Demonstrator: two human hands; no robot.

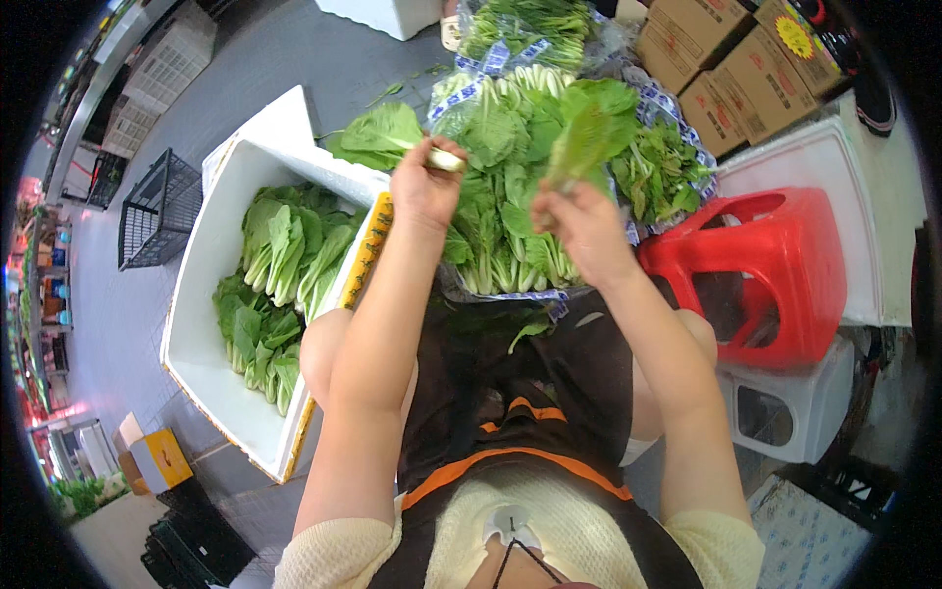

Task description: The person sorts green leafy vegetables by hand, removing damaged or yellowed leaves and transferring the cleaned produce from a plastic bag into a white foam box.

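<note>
My left hand is closed around the pale stem end of a leafy green vegetable, whose leaves point left over the rim of a white foam box. Inside that box lie bunches of leafy greens. My right hand holds another leafy green by its base, leaves upward and slightly blurred. Below and between both hands, a large pile of leafy greens rests on printed clear plastic wrapping. A loose leaf lies on the dark apron over my lap.
A red plastic stool stands at the right, by a white foam lid and a grey plastic stool. Cardboard boxes are stacked at the upper right. A dark plastic basket sits on the floor left of the foam box.
</note>
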